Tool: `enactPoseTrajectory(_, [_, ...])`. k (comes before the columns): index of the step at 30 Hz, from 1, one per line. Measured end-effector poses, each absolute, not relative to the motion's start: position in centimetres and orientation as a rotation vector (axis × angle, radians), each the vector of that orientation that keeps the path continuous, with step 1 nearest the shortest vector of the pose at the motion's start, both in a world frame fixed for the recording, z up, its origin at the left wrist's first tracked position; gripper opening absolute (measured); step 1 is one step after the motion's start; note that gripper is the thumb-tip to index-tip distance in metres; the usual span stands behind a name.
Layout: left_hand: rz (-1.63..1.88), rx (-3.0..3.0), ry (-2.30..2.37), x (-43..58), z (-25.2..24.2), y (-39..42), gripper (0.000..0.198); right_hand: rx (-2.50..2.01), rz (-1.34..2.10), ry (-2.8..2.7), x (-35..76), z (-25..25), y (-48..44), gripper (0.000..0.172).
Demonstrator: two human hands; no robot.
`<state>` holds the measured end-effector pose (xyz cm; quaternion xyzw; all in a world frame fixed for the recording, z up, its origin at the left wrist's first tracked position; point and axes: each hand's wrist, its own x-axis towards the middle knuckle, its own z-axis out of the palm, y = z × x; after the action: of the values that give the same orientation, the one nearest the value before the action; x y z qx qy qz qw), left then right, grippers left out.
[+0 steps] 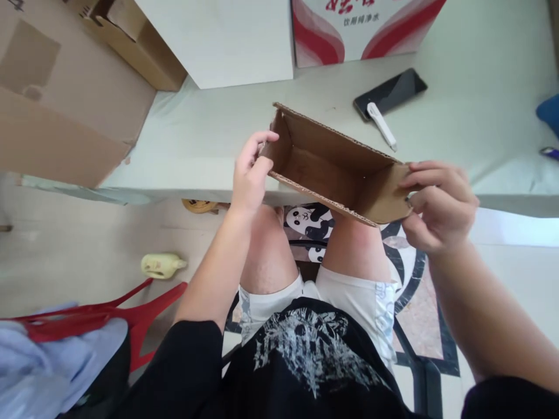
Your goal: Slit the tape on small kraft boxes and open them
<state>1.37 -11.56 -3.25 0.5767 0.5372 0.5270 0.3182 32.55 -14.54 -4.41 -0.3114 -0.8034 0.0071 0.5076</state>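
I hold a small brown cardboard box (332,169) open side toward me, over the near edge of a pale table (480,116). My left hand (250,174) pinches its left end flap with curled fingers. My right hand (439,203) grips the right end, fingers bent round the cardboard. The box is tilted, its right end lower and nearer me. Its inside looks bare.
A black phone (393,90) with a white utility knife (382,125) lies behind the box. A white box (222,38) and a red-and-white carton (358,26) stand at the back. Large cardboard sheets (61,99) lean at the left. A red chair (109,320) stands lower left.
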Motion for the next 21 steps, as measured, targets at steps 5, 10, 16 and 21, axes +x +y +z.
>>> enactPoseTrajectory(5, [1.422,1.605,1.275,1.2,-5.0,-13.1,0.039,-0.820,0.046,-1.931,31.8,-3.7,-15.0,0.009])
enactPoseTrajectory(10, [1.389,1.590,1.218,1.3,-5.3,-14.0,0.049,-0.999,0.148,-1.998,31.5,-2.7,-14.7,0.021])
enactPoseTrajectory(16, [1.232,1.573,1.146,0.4,-5.3,-14.1,0.062,-1.060,0.297,-2.027,30.1,-3.4,-13.5,0.029])
enactPoseTrajectory(21, [1.163,1.673,1.078,-0.6,-5.8,-13.3,0.059,-0.851,0.346,-2.045,30.0,-3.9,-12.3,0.045])
